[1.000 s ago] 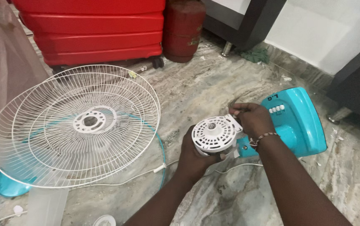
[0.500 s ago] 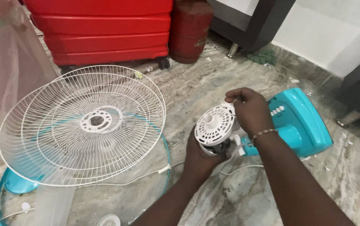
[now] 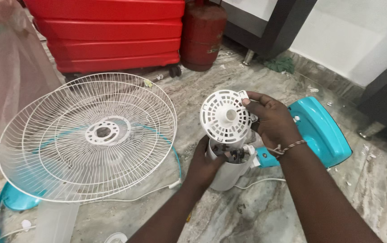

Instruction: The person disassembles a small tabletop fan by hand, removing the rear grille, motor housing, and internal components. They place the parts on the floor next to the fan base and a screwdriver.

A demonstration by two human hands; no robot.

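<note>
We see the right hand (image 3: 272,120) with fingers curled, pinching the rim of the round white vented cover (image 3: 225,116), which is tilted up clear of the white motor housing (image 3: 229,168). The left hand (image 3: 206,164) wraps the housing from below, above the marble floor (image 3: 211,90), between the white wire fan guard (image 3: 90,135) and the turquoise fan base (image 3: 321,130).

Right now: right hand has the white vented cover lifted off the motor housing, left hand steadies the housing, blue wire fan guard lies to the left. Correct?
Not quite: the wire fan guard is white, not blue, as the head view shows. The rest holds: the right hand holds the white vented cover lifted off the motor housing, and the left hand steadies it.
</note>
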